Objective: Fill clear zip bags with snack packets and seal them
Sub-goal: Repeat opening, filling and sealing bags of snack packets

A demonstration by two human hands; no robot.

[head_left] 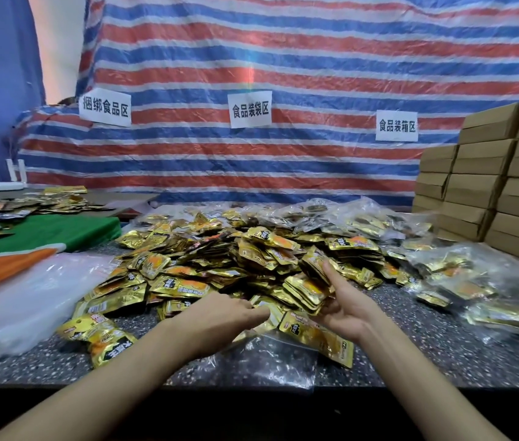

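A big heap of gold snack packets [220, 259] covers the middle of the speckled table [411, 351]. My right hand [344, 307] grips a small stack of gold packets [307, 289] at the heap's near edge, thumb up along the stack. My left hand [229, 316] reaches in beside it, fingertips pinching a packet [267, 310] just left of the stack. A clear zip bag [280, 361] lies flat on the table under both wrists, with one gold packet [322, 337] resting at its top right corner.
Filled clear bags [474, 281] lie to the right. Stacked cardboard boxes [490, 173] stand at the back right. A pile of clear plastic bags [19, 300] and a green-and-orange cloth [29, 243] sit on the left. A striped tarp [283, 74] with paper labels hangs behind.
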